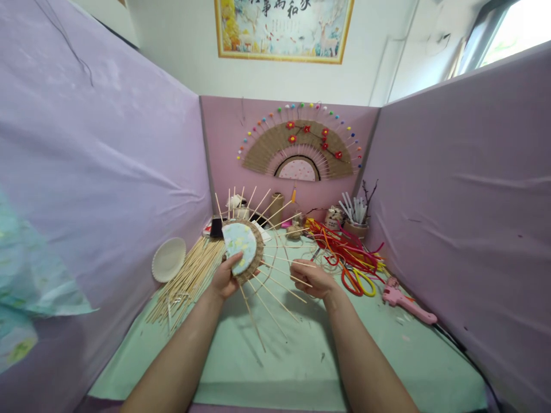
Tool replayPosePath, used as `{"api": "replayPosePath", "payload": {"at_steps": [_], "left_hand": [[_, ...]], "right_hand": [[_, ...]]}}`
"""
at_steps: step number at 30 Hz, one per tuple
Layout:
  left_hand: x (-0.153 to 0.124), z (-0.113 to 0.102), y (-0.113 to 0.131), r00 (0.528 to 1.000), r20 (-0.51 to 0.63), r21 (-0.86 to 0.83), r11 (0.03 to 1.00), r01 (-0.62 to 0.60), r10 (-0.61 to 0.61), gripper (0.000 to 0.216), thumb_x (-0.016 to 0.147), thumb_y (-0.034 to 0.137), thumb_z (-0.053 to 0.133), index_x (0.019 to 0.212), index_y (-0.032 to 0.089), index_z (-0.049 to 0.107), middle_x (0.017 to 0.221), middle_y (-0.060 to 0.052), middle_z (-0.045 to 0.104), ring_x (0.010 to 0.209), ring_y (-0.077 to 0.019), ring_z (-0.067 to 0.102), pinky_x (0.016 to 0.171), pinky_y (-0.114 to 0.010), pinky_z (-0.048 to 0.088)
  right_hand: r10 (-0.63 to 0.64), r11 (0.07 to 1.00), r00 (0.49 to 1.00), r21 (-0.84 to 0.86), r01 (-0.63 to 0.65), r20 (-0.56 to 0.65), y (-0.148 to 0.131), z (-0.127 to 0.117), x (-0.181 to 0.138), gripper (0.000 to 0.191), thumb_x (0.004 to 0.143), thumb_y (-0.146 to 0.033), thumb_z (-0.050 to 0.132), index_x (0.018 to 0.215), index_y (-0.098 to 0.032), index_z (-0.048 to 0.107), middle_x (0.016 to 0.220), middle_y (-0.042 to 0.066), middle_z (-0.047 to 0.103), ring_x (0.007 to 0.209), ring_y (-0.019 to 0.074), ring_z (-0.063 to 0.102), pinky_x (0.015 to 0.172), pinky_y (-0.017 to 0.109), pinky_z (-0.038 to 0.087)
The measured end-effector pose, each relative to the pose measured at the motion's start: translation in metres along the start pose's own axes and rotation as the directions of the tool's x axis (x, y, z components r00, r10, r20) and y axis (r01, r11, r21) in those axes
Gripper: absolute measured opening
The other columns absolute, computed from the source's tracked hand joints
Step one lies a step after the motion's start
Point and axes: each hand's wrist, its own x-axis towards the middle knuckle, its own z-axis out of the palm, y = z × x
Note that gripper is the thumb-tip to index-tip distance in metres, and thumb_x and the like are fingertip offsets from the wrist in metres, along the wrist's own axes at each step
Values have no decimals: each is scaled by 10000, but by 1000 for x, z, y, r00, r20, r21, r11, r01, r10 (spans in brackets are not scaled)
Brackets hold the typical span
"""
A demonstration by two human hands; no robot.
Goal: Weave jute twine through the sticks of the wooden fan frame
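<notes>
My left hand point(227, 274) grips a half-round fan frame point(243, 244), thumb on its pale blue floral cloth face. A brown twine band edges the curve, and thin bamboo sticks point(275, 279) fan outward from it. A loose strand of twine point(286, 244) arcs across the sticks toward my right hand point(313, 278). That hand is closed among the stick tips at the right, its fingers curled together on the strand; the pinched part is hidden.
Bamboo sticks point(189, 275) lie left beside a white dish point(169, 260). Red pipe cleaners point(344, 246), orange-handled scissors point(352, 281) and a pink glue gun point(407, 303) lie right. A twine spool point(276, 207) stands behind; a decorated fan point(301, 143) hangs on the back panel.
</notes>
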Motion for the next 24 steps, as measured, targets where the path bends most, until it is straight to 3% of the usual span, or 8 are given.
{"api": "replayPosePath", "payload": {"at_steps": [5,12,24], "left_hand": [[-1,2,-5,999,37,9,999,30,-31,396,880,163,532,1268,84,538,897,-147,754,772,-261,737,637,-344,613],[-1,2,-2,1000,25,-28,1000,-11,12,398,895,168,507,1281,75,526,919,-151,752,809,-265,735,635,-329,610],[-1,5,0,998,-4,-17,998,-68,68,463,879,169,536,1336,106,503,973,-142,750,845,-258,732,765,-382,603]], "right_hand": [[61,996,995,-66,-56,76,3,9,-1,505,634,-468,826,653,-196,401,549,-99,276,494,48,204,445,210,107],[9,1000,998,13,-10,69,4,3,0,463,682,-468,798,700,-200,421,529,-110,224,481,51,145,444,200,85],[-59,998,998,-33,60,8,5,5,1,374,645,-400,820,714,-185,522,523,-82,359,457,40,213,426,199,109]]}}
